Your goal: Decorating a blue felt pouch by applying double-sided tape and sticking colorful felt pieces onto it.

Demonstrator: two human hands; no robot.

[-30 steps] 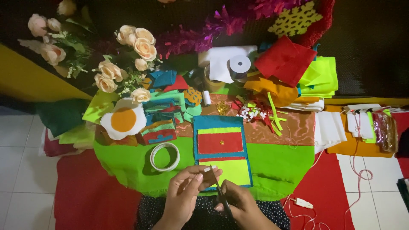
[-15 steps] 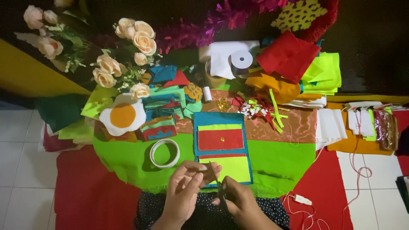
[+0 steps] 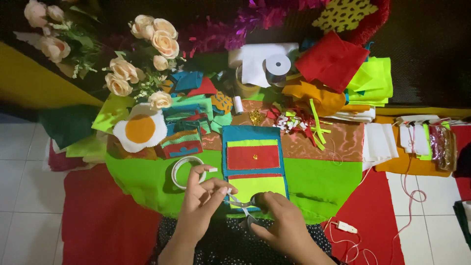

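A blue felt panel [image 3: 253,152] with a red pocket and a yellow-green pocket lies on the green cloth [image 3: 319,181] in front of me. My right hand [image 3: 279,223] grips a small pair of scissors [image 3: 245,203] at the panel's near edge. My left hand [image 3: 203,196] pinches something thin and pale next to the scissor blades; what it is stays too small to tell. A white tape ring [image 3: 186,172] lies just left of my left hand.
Felt pieces, a fried-egg felt shape [image 3: 140,129] and artificial roses [image 3: 147,59] crowd the left. Folded red, orange and yellow-green felt [image 3: 343,73], a ribbon spool [image 3: 277,65] and white sheets [image 3: 378,142] lie at the back and right. A thin cable [image 3: 343,226] trails over the red mat.
My hands have stayed at the panel's near edge. The left hand's fingers have shifted up around the scissor blades; the view has shifted slightly.
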